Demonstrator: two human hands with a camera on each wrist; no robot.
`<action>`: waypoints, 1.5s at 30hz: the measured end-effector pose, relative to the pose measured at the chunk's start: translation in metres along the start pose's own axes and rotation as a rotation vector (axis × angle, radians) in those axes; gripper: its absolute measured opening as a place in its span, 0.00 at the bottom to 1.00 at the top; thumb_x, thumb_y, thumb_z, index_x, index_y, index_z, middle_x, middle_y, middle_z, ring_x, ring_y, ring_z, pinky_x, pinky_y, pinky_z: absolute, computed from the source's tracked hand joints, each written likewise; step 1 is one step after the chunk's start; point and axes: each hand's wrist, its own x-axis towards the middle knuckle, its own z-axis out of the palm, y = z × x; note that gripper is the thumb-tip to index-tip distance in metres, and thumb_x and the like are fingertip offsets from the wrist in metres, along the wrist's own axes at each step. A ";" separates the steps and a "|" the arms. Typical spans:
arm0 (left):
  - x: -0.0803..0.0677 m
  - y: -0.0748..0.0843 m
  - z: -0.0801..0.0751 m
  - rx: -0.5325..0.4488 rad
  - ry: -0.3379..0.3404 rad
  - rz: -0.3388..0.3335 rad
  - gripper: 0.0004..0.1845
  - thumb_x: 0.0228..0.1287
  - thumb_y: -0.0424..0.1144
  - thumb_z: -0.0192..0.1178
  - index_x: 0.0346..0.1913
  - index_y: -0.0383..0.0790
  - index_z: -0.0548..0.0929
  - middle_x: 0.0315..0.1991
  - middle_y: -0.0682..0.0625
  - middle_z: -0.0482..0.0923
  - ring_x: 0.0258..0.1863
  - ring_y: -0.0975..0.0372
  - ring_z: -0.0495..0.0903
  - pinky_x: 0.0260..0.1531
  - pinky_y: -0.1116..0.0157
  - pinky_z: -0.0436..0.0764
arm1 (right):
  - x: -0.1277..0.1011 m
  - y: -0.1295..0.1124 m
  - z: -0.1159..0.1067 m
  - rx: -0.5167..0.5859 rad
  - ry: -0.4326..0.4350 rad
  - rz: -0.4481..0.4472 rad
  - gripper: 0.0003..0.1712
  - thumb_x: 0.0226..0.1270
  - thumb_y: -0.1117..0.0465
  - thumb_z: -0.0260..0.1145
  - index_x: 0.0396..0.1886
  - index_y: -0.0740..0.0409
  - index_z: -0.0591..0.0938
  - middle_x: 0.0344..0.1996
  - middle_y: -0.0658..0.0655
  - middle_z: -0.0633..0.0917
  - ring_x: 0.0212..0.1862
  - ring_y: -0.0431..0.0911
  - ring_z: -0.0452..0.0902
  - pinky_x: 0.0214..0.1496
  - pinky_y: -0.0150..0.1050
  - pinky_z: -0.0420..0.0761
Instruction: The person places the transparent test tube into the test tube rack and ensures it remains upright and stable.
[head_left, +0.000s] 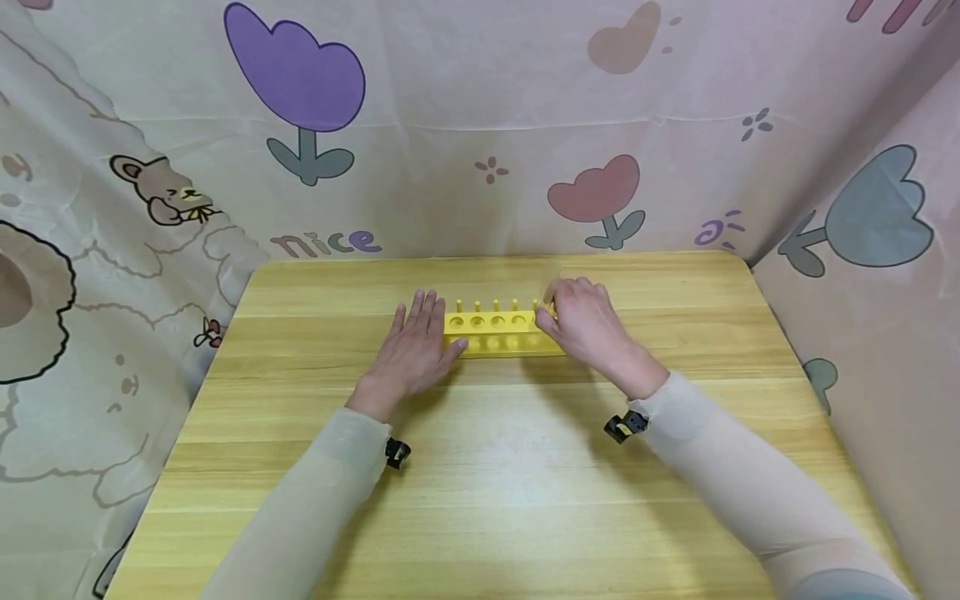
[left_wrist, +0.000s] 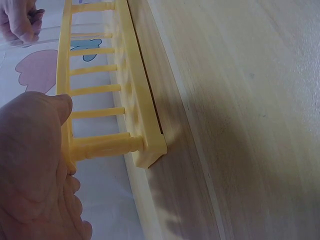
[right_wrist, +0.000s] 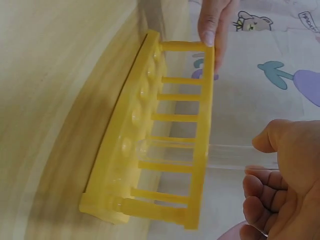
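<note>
A yellow test tube rack [head_left: 486, 330] stands on the table, with a row of holes in its top plate and thin pegs along the back. My left hand [head_left: 408, 354] rests against the rack's left end, fingers straight and thumb at the front edge. At the other end, my right hand [head_left: 588, 325] pinches a clear test tube [right_wrist: 227, 156] between thumb and fingers. In the right wrist view the tube passes through a hole in the top plate, its rounded end near the base. Whether it touches the base is hard to tell.
The wooden table [head_left: 495, 500] extends in front of the rack and to both sides. Behind it hangs a patterned curtain [head_left: 435, 167], which also runs along the left and right. A small black device [head_left: 626, 426] sits at the right wrist, another [head_left: 397, 452] at the left.
</note>
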 end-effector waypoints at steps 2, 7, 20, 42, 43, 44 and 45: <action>0.000 0.000 0.000 -0.001 0.001 0.002 0.46 0.83 0.66 0.30 0.85 0.35 0.36 0.86 0.41 0.25 0.85 0.50 0.24 0.84 0.47 0.28 | -0.001 0.001 0.002 -0.005 -0.003 0.004 0.16 0.76 0.53 0.61 0.43 0.63 0.83 0.38 0.60 0.86 0.43 0.57 0.78 0.48 0.52 0.73; 0.001 0.000 0.001 -0.001 0.001 0.002 0.47 0.83 0.66 0.30 0.85 0.34 0.37 0.86 0.41 0.25 0.85 0.50 0.24 0.84 0.47 0.28 | -0.002 0.004 0.007 -0.014 -0.008 0.008 0.16 0.77 0.53 0.61 0.43 0.63 0.82 0.37 0.60 0.86 0.42 0.57 0.77 0.48 0.52 0.72; 0.001 0.001 0.001 -0.001 0.013 0.007 0.46 0.84 0.65 0.34 0.85 0.32 0.39 0.87 0.39 0.28 0.86 0.49 0.26 0.84 0.46 0.30 | -0.004 0.007 0.013 -0.051 0.016 -0.002 0.17 0.77 0.51 0.63 0.43 0.62 0.81 0.40 0.61 0.88 0.44 0.57 0.78 0.46 0.50 0.71; 0.002 0.002 0.001 -0.009 0.028 -0.008 0.47 0.83 0.66 0.32 0.85 0.34 0.38 0.86 0.41 0.27 0.86 0.50 0.25 0.84 0.44 0.29 | -0.005 0.011 0.013 -0.072 0.025 0.004 0.27 0.74 0.42 0.69 0.49 0.64 0.83 0.40 0.59 0.87 0.43 0.56 0.77 0.45 0.48 0.72; 0.001 0.001 0.001 -0.018 0.032 -0.010 0.47 0.83 0.67 0.33 0.85 0.35 0.37 0.86 0.41 0.27 0.86 0.50 0.25 0.83 0.44 0.29 | -0.006 0.011 0.013 -0.068 0.026 0.010 0.29 0.74 0.41 0.69 0.51 0.65 0.83 0.41 0.59 0.87 0.43 0.57 0.77 0.46 0.48 0.72; 0.000 0.001 0.001 -0.028 0.041 -0.013 0.48 0.83 0.67 0.33 0.86 0.35 0.36 0.86 0.41 0.27 0.86 0.50 0.25 0.83 0.44 0.29 | -0.007 0.012 0.013 -0.064 0.027 0.016 0.30 0.74 0.41 0.69 0.53 0.65 0.83 0.43 0.60 0.87 0.44 0.57 0.77 0.46 0.49 0.72; 0.000 0.001 0.002 -0.036 0.051 -0.016 0.49 0.82 0.68 0.34 0.86 0.36 0.35 0.86 0.41 0.27 0.86 0.50 0.25 0.83 0.44 0.29 | -0.009 0.012 0.013 -0.065 0.030 0.021 0.32 0.74 0.40 0.69 0.55 0.66 0.82 0.45 0.61 0.87 0.46 0.58 0.77 0.47 0.50 0.72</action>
